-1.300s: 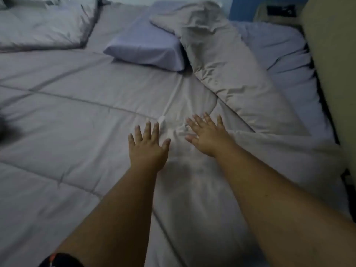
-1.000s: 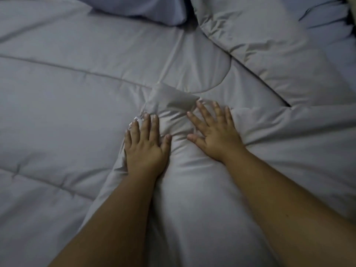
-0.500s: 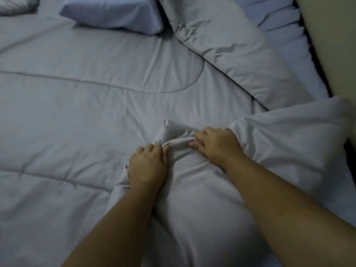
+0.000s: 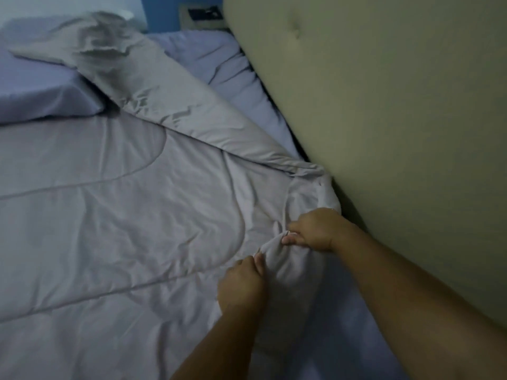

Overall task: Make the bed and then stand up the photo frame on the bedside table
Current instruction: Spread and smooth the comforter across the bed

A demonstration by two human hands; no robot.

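just beside the padded beige panel [image 4: 397,119], close to its lower edge, a bunched corner of the grey quilted comforter [image 4: 123,215] is held in both hands. the right grip [image 4: 315,231], nearer the panel, is closed: fingers curled in, thumb pinching a fold of the fabric. the left grip [image 4: 241,283], on the side farther from the panel, is closed as well, thumb and curled fingers pinching the same bunch. the two grips sit near each other without touching. away from the panel the comforter lies spread over the bed, creased, with curved stitch lines across it. one edge of it is folded back in a long wrinkled band running away alongside the panel. between that band and the panel a strip of lilac fitted sheet [image 4: 233,69] shows, rumpled. a lilac pillow [image 4: 41,97] lies on the comforter well apart from the panel, touching the folded band. past the panel's far end is a blue wall [image 4: 162,12] with a blurred beige plate [image 4: 203,15].
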